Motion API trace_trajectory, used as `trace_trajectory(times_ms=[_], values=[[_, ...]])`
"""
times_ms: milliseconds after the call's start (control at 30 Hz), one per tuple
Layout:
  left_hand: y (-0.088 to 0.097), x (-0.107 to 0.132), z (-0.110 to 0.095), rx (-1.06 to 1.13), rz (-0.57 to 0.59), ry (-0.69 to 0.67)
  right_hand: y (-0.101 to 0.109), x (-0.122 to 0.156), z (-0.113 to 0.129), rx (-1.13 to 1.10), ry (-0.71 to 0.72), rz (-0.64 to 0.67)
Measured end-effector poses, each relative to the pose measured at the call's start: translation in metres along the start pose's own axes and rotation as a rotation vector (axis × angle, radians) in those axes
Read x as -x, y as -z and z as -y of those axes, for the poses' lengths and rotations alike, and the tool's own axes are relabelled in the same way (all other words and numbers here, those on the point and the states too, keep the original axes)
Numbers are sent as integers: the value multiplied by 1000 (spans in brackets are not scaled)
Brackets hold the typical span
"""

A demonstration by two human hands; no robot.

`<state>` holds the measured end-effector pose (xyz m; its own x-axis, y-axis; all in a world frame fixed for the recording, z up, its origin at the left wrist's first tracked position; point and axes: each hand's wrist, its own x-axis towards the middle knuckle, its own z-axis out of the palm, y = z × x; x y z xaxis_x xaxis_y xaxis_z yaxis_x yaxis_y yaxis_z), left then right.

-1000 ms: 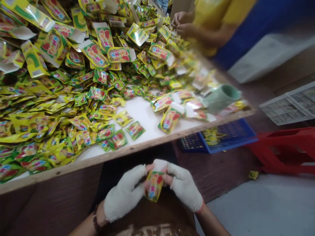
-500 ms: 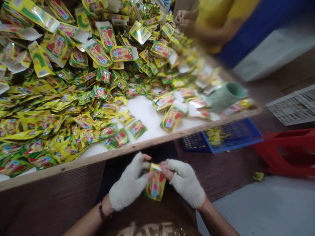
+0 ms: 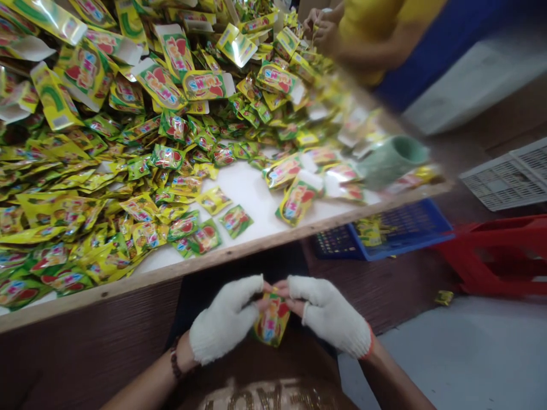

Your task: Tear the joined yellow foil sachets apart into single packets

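Note:
Low over my lap, a small printed candy box (image 3: 272,323) in yellow, green and red is held between both hands. My left hand (image 3: 228,319), in a white fingerless glove, pinches it from the left near its top. From the right, my right hand (image 3: 327,313), gloved the same way, has its fingertips on the top end and upper edge. Those fingertips partly cover the top end. Above my hands, on the table (image 3: 267,228), lie more such boxes (image 3: 296,199) and small green and yellow sachets (image 3: 236,221).
A big heap of boxes (image 3: 160,88) and sachets fills the table's left and back. A green cylinder (image 3: 391,162) lies at the right corner. Below are a blue basket (image 3: 405,233), a red stool (image 3: 499,256) and a white crate (image 3: 508,176). A co-worker's hands (image 3: 320,25) show at the back.
My fingers have come together over the box's top end, where a white flap stood open. My right hand has moved slightly left at the fingertips. The view has shifted a little.

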<state>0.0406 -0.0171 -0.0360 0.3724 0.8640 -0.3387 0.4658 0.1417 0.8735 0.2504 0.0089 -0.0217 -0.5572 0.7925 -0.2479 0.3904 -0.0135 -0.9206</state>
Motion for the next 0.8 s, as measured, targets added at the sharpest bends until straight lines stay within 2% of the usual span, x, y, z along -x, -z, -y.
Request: trace_trajectory(times_ms=[133,200,267,367,433,500,533,600,667,733,800], values=[[1,-3,-2,-76,-25,-35,-13,4,-8,-22,-65,-65],[5,-6,-10,-206,-44,-102,-9,6,-12,25,-105,-152],[13,-13,-26,-341,-117,-204,12,13,-14,160,-73,-282],[29,-36,-55,-440,-287,-305,63,31,-11,518,-6,-573],[36,-61,-72,-477,-392,-278,93,43,-5,755,-46,-819],[39,-92,-82,-492,-473,-169,106,48,1,850,-75,-965],[38,-107,-85,-476,-492,-97,106,46,2,842,-71,-979],[36,-131,-88,-404,-486,-10,95,37,-2,747,-41,-910],[35,-140,-86,-260,-485,-75,78,23,-15,601,-6,-806],[34,-132,-80,-47,-474,-205,63,7,-36,437,60,-713],[32,-112,-72,105,-479,-302,52,-11,-60,333,178,-756]])
